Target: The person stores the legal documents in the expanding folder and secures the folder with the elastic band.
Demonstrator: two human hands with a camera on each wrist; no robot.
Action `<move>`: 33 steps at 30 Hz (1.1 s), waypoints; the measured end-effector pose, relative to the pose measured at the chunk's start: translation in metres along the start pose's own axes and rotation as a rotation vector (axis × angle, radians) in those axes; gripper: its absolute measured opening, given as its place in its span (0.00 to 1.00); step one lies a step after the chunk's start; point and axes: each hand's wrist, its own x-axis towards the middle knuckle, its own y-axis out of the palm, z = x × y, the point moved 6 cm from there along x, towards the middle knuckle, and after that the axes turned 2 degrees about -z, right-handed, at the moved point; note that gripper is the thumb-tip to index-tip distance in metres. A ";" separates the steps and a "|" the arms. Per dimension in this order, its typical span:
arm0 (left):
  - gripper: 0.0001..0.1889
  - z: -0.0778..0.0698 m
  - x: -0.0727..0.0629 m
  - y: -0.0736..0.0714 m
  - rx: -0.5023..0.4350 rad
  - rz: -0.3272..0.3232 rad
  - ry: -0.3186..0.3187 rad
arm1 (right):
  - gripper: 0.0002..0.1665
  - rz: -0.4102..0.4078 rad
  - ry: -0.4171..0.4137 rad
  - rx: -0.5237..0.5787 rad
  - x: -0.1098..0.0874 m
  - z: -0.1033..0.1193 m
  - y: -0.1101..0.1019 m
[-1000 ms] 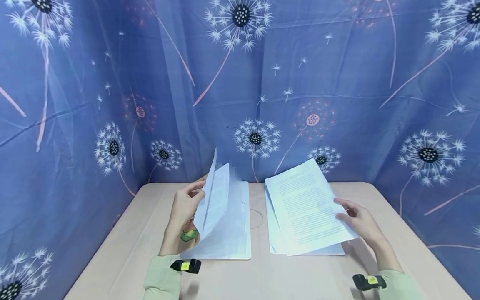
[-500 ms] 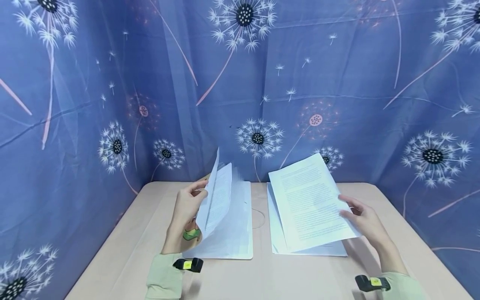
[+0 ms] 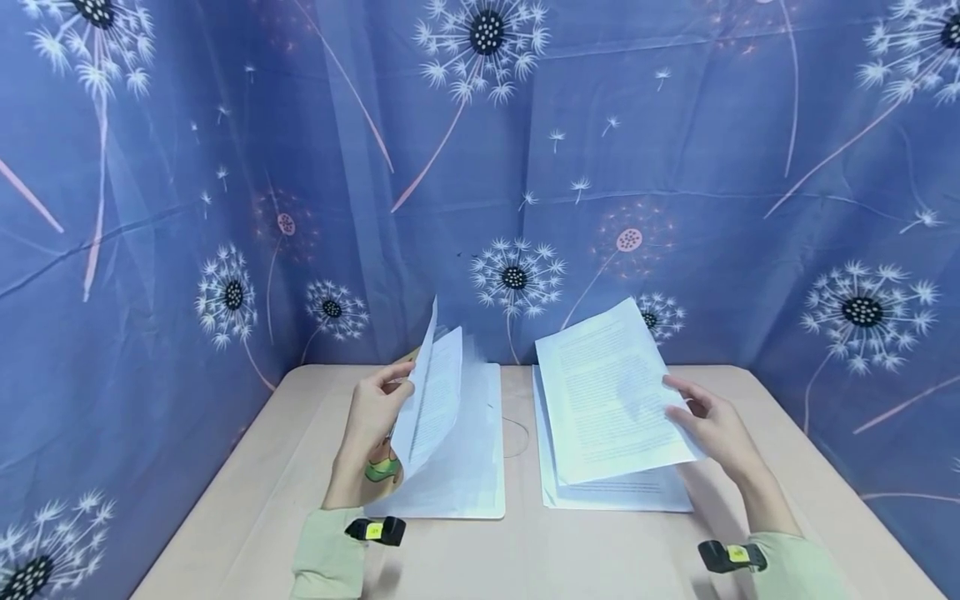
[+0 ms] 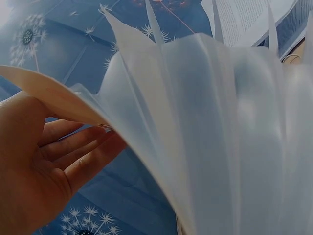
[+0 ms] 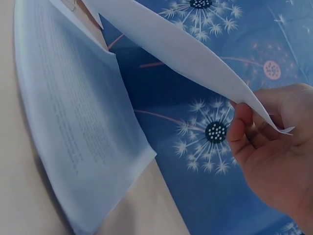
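Observation:
My left hand (image 3: 372,408) grips the raised cover and upper leaves of a clear-pocket folder (image 3: 468,487), which stands partly open on the left. In the left wrist view, its translucent pockets (image 4: 205,122) fan out and the thumb lies over the tan cover (image 4: 63,100), fingers behind. A green-and-brown print shows on the cover's outside. On the right, my right hand (image 3: 712,421) pinches a printed sheet (image 3: 611,392) by its right edge. That sheet is tilted up above a stack of printed papers (image 3: 645,492); the right wrist view shows it lifted away from the papers (image 5: 73,112) below.
Both piles rest on a pale table (image 3: 517,558) with rounded far corners. A thin loop of string (image 3: 517,433) lies between them. A blue dandelion-print curtain (image 3: 442,250) closes off the back and sides. Each wrist wears a black strap camera.
My right hand has raised the printed sheet and brought it slightly left, baring more of the stack's lower part. The left hand and folder stay nearly still.

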 end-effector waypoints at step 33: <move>0.19 -0.003 -0.002 0.002 0.003 0.000 0.000 | 0.32 -0.010 0.031 0.012 0.006 0.050 0.002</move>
